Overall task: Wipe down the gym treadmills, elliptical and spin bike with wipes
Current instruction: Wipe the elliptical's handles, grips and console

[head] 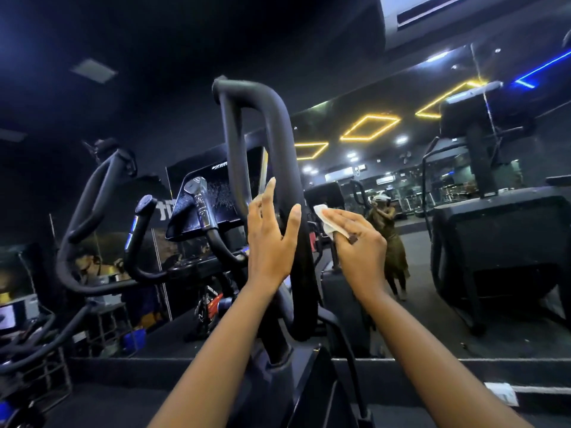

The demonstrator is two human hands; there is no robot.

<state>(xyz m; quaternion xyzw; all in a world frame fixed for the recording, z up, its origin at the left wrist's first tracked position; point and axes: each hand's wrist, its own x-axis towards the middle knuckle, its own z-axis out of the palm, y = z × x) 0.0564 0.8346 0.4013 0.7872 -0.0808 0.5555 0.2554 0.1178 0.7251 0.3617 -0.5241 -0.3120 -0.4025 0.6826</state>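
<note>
Dim gym, elliptical handlebar loop (pixel 279 125) dead centre: left grip (pixel 272 239) released, braced flat against it for steadiness, right grip (pixel 360 242) pinching white wipe (pixel 324 219) just right, poised to rub.

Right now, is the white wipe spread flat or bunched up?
Bunched up. The right hand grips the wipe as a crumpled wad, its folds poking out past the fingers beside the black handle.

Wht wipe (pixel 323 217) crumpled, beside blk handlebar (pixel 279 134).

White wipe (pixel 325 218), black handlebar (pixel 278 125), yellow diamond ceiling lights (pixel 369 128)
</note>
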